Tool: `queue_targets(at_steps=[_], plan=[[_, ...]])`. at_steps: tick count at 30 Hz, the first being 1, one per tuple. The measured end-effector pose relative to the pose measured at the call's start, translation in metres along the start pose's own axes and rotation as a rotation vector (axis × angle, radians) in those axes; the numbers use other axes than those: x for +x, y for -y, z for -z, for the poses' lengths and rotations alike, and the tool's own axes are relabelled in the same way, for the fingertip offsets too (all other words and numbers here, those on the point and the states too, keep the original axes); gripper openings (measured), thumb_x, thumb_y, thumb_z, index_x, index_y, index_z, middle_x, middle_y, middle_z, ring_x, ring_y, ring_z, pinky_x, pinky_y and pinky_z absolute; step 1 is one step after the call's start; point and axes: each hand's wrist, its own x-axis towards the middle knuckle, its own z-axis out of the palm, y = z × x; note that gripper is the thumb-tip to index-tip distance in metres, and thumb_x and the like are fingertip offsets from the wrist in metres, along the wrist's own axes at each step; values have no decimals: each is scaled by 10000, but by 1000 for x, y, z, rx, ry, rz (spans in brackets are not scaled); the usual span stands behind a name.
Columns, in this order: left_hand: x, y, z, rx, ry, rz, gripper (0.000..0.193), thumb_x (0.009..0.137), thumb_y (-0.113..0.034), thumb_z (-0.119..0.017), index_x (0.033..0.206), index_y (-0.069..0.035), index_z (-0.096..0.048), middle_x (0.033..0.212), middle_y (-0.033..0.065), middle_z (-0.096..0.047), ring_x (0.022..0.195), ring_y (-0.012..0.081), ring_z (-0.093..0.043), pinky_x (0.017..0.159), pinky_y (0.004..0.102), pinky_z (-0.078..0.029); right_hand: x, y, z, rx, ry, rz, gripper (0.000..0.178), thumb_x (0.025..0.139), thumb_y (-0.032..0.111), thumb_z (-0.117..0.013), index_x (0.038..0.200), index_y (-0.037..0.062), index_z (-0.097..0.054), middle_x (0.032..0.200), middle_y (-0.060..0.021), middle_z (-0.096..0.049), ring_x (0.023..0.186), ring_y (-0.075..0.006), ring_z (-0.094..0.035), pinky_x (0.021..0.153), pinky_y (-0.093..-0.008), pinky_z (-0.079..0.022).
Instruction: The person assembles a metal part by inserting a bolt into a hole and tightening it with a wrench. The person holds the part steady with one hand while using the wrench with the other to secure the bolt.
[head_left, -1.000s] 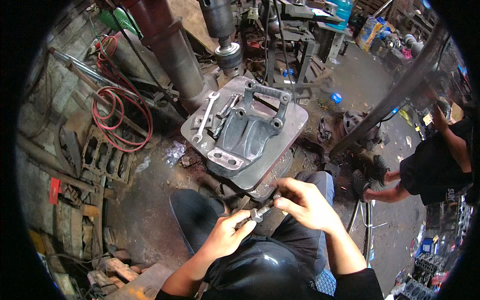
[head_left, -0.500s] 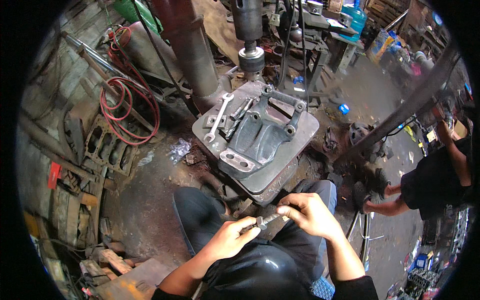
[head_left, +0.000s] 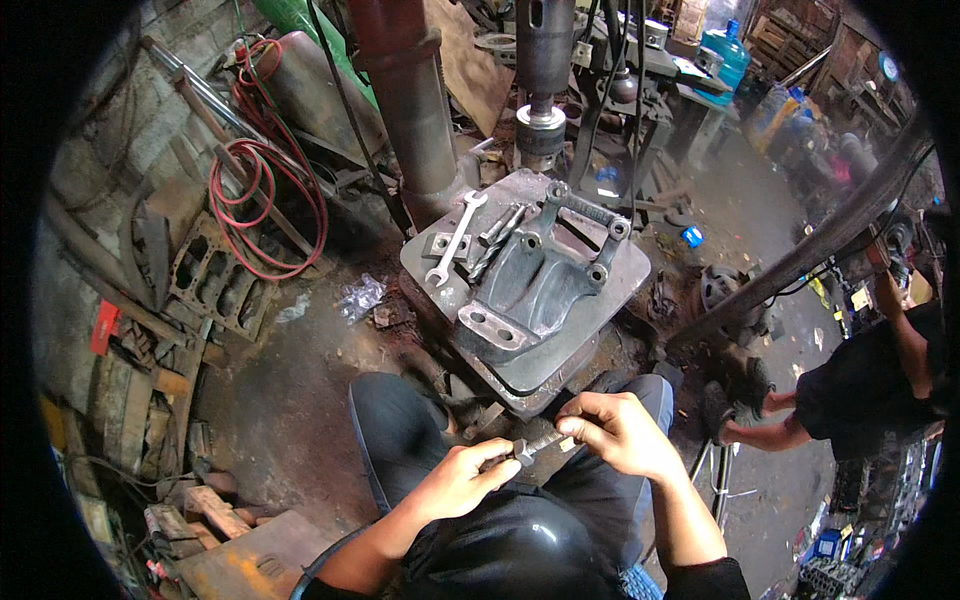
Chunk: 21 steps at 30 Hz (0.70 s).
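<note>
Above my lap, my left hand (head_left: pixel 462 482) pinches the hexagonal end of a metal bolt (head_left: pixel 541 443). My right hand (head_left: pixel 622 432) is closed on the bolt's other end, its thumb and finger against the threaded shank. Beyond my knees, a dark cast-metal bracket (head_left: pixel 535 275) with several holes lies on a drill press table (head_left: pixel 625 290), touched by neither hand. To its left are a double open-ended wrench (head_left: pixel 460 238), a small metal block (head_left: pixel 436 246) and a few drill bits (head_left: pixel 490 256).
The drill spindle (head_left: pixel 540 130) hangs behind the table, beside a thick column (head_left: pixel 415 120). A red hose (head_left: pixel 270 215) is coiled at the left. Wood scraps (head_left: pixel 215 515) lie lower left. A slanting dark pole (head_left: pixel 800 265) stands before another person (head_left: pixel 870 380) at the right.
The view has shifted slightly, so the table and surroundings sit a little lower and further right. Both hands keep the bolt in nearly the same place.
</note>
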Motion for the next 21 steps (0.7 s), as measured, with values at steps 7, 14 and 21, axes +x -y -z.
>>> queue_targets(at_steps=[7,14,21], plan=[[3,2,6,-223,118,18,225,1027,-237,-571,1073,-23,-623,712,-21,-544,641,71,-496,593,260,-431,7,-3,10,163,70,309,189,847,52,-738,1029,30,-691,1048,-107,-694,1010,-277,-662,888,-377,-517],[4,2,1,-171,34,-35,221,1021,-226,-584,1026,-6,-611,696,-14,-533,647,71,-502,595,260,-436,3,2,0,288,-106,29,291,889,164,-742,1124,8,-668,950,-136,-703,858,-257,-656,812,-347,-514],[6,8,1,-257,60,-1,204,1012,-212,-595,988,-9,-599,693,-13,-535,629,73,-504,582,261,-438,4,1,15,-56,-36,281,123,913,54,-700,1016,-6,-668,1040,-124,-658,931,-186,-652,774,-311,-537]])
